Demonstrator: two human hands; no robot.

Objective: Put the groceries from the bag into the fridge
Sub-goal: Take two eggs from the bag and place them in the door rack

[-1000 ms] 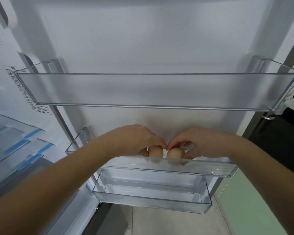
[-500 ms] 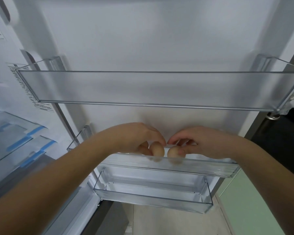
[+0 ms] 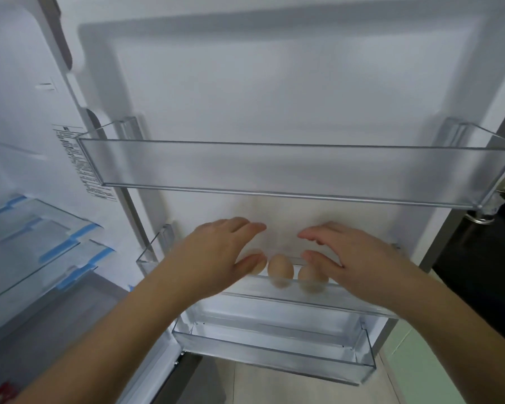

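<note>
Two brown eggs sit side by side in the middle door bin (image 3: pixel 347 301) of the open fridge door (image 3: pixel 274 83), near the picture's centre; the left egg (image 3: pixel 280 268) stands clear between the hands, and the right egg (image 3: pixel 311 277) is partly covered by the right thumb. The left hand (image 3: pixel 219 258) hovers at 9 o'clock of the eggs, fingers straight and spread, holding nothing; the right hand (image 3: pixel 350 258) hovers at 3 o'clock, likewise spread and holding nothing. Whether the right thumb touches its egg cannot be told. The upper door bin (image 3: pixel 274 170) lies at 12 o'clock; the lower door bin (image 3: pixel 274 354) at 6; glass shelves (image 3: pixel 35 243) with blue tape at 9.
</note>
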